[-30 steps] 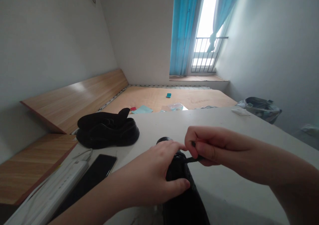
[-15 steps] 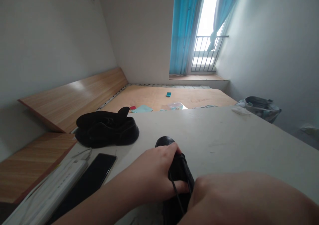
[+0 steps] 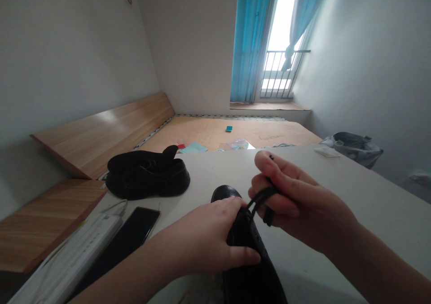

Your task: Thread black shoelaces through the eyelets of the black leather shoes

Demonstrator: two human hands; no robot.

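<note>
A black shoe lies lengthwise on the white table, toe pointing away from me. My left hand is wrapped over its upper, thumb pressed on the near side. My right hand is closed around the black shoelace, which runs taut from the shoe's eyelets up into the fingers; the lace tip sticks out above the forefinger. A second black shoe rests on its own at the table's left side, untouched.
A dark phone and a white power strip lie at the near left of the table. Wooden bed boards with small coloured items stretch behind. A lined bin stands at the right wall.
My right hand dropped low toward me half a second ago, then rose again beyond the shoe, pulling the lace up and out. The left hand stayed clamped on the shoe.
</note>
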